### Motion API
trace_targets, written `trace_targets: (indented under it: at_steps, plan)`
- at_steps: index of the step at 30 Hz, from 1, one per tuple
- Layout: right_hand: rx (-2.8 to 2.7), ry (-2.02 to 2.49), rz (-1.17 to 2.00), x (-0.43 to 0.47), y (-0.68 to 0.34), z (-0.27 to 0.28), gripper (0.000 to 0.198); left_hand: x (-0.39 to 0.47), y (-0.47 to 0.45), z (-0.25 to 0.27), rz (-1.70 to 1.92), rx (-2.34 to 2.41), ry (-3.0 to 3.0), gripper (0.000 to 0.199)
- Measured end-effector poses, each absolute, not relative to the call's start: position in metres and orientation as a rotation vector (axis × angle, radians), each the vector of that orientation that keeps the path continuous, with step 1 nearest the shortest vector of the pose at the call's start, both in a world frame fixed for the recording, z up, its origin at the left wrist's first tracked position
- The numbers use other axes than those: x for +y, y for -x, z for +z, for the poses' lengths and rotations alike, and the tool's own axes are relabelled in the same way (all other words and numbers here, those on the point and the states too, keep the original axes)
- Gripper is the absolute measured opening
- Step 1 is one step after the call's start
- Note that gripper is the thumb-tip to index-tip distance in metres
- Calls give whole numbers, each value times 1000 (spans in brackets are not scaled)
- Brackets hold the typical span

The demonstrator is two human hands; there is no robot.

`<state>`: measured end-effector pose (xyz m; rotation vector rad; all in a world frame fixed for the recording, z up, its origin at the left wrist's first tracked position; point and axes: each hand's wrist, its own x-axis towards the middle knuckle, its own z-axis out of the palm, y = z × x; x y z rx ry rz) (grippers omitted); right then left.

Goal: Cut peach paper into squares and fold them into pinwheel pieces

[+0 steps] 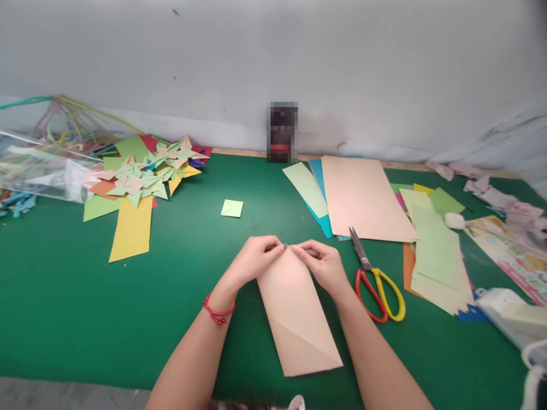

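Just below the middle of the green felt table top, both hands meet at the far end of a long peach paper strip that lies flat, its near end showing a diagonal fold crease. From the lower left the left hand reaches in, forearm angled inward, a red cord bracelet at the wrist; its fingers are curled nearly closed and pinch the strip's top left edge. Opposite it, the right hand mirrors this pose, fingers bent and pinched on the top right edge, fingertips of both hands almost touching. Just beside the right wrist lie scissors with red and yellow handles. Farther back sit a small folded light green paper square, a large peach sheet and a heap of folded coloured paper shapes.
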<state>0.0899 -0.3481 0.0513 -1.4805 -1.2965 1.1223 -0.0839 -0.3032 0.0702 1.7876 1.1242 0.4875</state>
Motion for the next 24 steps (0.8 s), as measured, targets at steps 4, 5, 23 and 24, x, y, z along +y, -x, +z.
trace_targets:
  at_steps: [4,5,23,24]
  plan:
    - [-1304,1483,1119,-348,-89,52,20,-305,83,71,490,1139,-1774,27]
    - [-1299,1486,1123,-348,-90,52,20,-305,83,71,488,1128,-1757,27]
    - [-1185,1547,981,-343,-109,46,22,-294,102,69,513,1055,-1469,23]
    - [-1182,1545,976,-342,-109,45,22,-294,102,68,525,1056,-1446,23]
